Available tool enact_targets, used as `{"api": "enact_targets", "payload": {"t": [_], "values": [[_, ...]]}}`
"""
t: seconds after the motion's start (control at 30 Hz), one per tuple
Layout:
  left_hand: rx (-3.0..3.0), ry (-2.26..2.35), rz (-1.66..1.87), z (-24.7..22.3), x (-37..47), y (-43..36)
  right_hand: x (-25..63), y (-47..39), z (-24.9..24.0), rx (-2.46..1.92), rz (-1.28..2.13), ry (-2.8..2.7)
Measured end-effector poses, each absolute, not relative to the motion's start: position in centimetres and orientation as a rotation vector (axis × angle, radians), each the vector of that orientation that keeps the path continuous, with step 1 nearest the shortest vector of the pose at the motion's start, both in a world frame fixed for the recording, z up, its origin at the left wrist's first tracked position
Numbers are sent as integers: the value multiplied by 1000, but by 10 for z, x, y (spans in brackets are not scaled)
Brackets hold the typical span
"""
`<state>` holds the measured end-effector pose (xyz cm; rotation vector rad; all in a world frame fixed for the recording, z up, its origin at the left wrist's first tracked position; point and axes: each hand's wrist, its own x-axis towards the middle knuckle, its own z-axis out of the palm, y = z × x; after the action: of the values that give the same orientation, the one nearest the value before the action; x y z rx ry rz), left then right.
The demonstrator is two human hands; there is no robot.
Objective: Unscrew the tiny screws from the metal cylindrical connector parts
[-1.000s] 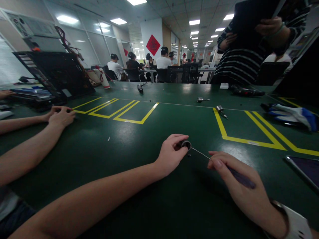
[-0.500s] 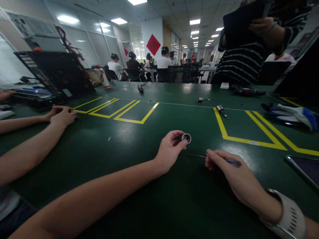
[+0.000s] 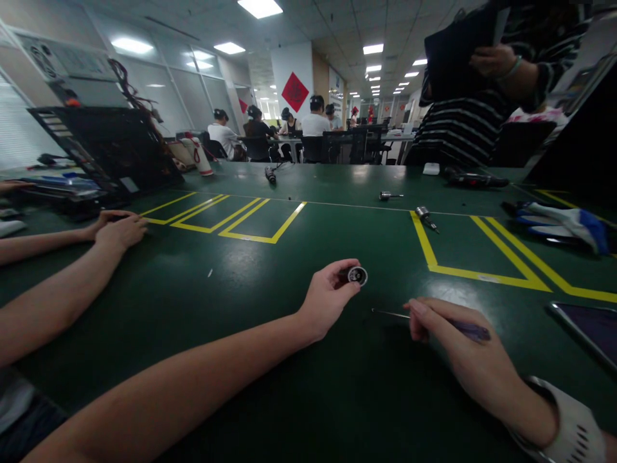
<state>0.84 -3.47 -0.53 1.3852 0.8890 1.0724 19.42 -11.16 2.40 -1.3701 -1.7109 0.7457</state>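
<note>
Between the thumb and fingers of my left hand (image 3: pixel 328 297) is a small round metal part (image 3: pixel 357 276), its hollow open end facing me. Details inside the hollow are too small to make out. My right hand (image 3: pixel 448 328) is closed around a screwdriver (image 3: pixel 475 331) with a purplish, see-through handle. Its thin shaft points left, and the tip is a short way below and right of the metal part, apart from it. Both hands are above the dark green table (image 3: pixel 270 399).
Yellow tape (image 3: pixel 486 278) marks boxes on the table. Metal parts (image 3: pixel 423 215) lie beyond my hands, with blue-white gloves (image 3: pixel 563 222) and a tablet-like device (image 3: pixel 585 328) at right. A co-worker's hands (image 3: pixel 118 228) rest at left. A person in stripes (image 3: pixel 453 122) stands opposite.
My right hand has drawn the screwdriver slightly right and down, away from the metal part. My left hand still holds that part, its opening turned a little more towards me.
</note>
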Motion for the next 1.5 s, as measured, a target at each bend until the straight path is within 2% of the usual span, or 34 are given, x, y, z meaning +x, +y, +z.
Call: {"api": "enact_targets", "payload": {"t": [0.4,1.5], "values": [[1509,882,1024,-7,10,-40,183,-117,22,-1071,539,-1879],[1722,963,1043,-6,10,-41,186,-125,16,-998,292,-1968]]}}
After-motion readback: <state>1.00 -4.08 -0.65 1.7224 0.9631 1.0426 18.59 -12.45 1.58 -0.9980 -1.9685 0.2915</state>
